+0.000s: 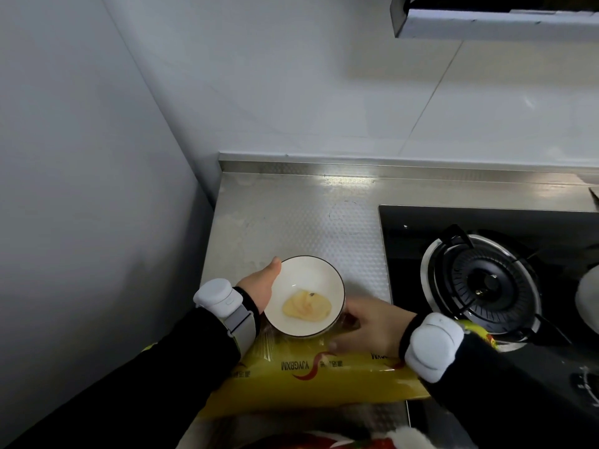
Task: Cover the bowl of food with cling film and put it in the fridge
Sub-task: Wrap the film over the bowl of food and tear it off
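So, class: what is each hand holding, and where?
Left hand grips the bowl at its left rim; right hand touches its lower right side, grip unclear.

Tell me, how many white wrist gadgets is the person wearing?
2. One wrist gadget sits on the left wrist, beside the bowl. The other wrist gadget sits on the right wrist, above the yellow box. None seem hidden.

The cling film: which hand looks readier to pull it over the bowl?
Probably the right hand: its fingers rest on the clear film at the yellow cling film box, beside the bowl. The left hand steadies the bowl's rim.
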Motion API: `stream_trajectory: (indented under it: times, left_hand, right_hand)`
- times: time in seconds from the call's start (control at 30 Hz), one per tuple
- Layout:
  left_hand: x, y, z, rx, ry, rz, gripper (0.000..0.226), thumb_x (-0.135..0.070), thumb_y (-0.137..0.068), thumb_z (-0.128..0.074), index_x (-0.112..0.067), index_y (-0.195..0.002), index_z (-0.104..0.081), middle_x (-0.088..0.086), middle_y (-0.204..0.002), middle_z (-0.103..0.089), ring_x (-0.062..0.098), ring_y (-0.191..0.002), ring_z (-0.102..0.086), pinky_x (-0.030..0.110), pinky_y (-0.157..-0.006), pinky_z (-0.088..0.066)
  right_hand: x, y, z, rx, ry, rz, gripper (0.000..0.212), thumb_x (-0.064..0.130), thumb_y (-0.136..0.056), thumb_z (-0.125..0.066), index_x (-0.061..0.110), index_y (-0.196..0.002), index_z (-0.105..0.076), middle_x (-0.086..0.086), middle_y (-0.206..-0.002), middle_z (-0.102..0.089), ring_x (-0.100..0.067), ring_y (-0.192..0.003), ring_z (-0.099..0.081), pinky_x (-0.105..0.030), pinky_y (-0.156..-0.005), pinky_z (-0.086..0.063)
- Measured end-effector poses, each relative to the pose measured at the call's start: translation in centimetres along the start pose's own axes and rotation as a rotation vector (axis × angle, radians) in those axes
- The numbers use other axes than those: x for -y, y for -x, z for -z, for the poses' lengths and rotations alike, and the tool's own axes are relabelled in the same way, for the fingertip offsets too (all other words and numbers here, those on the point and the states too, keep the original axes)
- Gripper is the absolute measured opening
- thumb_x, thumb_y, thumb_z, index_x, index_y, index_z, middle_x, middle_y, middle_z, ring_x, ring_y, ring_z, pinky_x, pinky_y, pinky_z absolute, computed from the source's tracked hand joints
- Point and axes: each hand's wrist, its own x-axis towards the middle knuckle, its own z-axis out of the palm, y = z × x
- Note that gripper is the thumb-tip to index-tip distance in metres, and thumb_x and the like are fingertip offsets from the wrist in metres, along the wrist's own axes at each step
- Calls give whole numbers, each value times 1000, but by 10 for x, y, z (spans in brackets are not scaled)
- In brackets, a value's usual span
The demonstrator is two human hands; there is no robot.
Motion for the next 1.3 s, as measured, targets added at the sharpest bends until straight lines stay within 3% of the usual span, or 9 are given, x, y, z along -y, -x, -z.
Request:
stream_trajectory:
  times: [0.1,0.23,0.43,0.5,0.6,0.73,0.9,1.1,1.3]
  left_hand:
    - [-1,1,-1,-47,-75,2,66,-58,-91,-33,-2,-115,-58,16,-114,-61,30,-108,-56,33,-104,-37]
    - [-4,1,-1,-38,-72,25,66,-59,-91,-35,-4,-119,-57,17,-125,-59,32,-117,-54,37,-108,-36]
    - [4,0,0,-2,10,-7,63,-55,-91,-39,-7,-131,-48,16,-141,-46,32,-131,-42,36,-112,-30]
    - [3,-2,0,-27,52,22,61,-56,-89,-42,-2,-114,-59,20,-128,-57,34,-119,-53,41,-109,-36]
    - [3,-4,0,-84,27,33,59,-56,-89,-43,-2,-106,-61,20,-120,-61,34,-112,-56,38,-105,-40]
    - [4,-6,0,-97,39,39,61,-55,-90,-43,1,-108,-60,21,-123,-59,34,-115,-55,38,-106,-38]
    - [3,-9,2,-97,12,51,66,-57,-89,-41,1,-116,-57,20,-125,-59,32,-116,-54,38,-108,-36]
    - [3,-9,3,-63,51,42,67,-57,-89,-41,1,-118,-58,19,-125,-59,32,-117,-54,39,-109,-35]
    - [1,-10,4,-94,0,31,67,-56,-91,-37,1,-120,-56,19,-127,-58,32,-118,-53,35,-105,-35]
  right_hand:
    - [2,2,2,35,-89,-35,30,30,-78,-70,29,-108,-66,5,-107,-71,-13,-99,-65,-35,-95,-50]
    - [2,-2,-3,-78,5,-27,13,19,-82,-58,20,-91,-67,-2,-94,-72,-22,-91,-65,-34,-84,-52]
    - [1,-12,0,-138,108,-11,23,6,-82,-50,17,-86,-69,4,-88,-72,-14,-87,-62,-21,-77,-45]
    - [0,-8,4,-72,-6,-33,21,12,-80,-52,26,-83,-68,9,-83,-70,-12,-84,-63,-25,-76,-49]
    - [2,1,7,7,-109,-20,37,32,-72,-59,29,-108,-65,7,-107,-70,-12,-101,-64,-31,-92,-50]
    - [8,5,3,103,177,-27,73,56,-62,-67,37,-128,-44,15,-122,-57,-11,-112,-55,-30,-96,-45]
    - [17,4,-4,105,376,-46,90,44,-67,-72,26,-142,-24,1,-137,-43,-22,-122,-45,-27,-95,-39]
    - [27,4,-18,-9,370,-182,67,40,-72,-60,22,-132,-37,-7,-128,-52,-26,-112,-51,-34,-90,-46]
    - [27,2,-13,10,-105,-73,62,42,-65,-64,32,-124,-51,9,-117,-64,-13,-105,-61,-38,-94,-51]
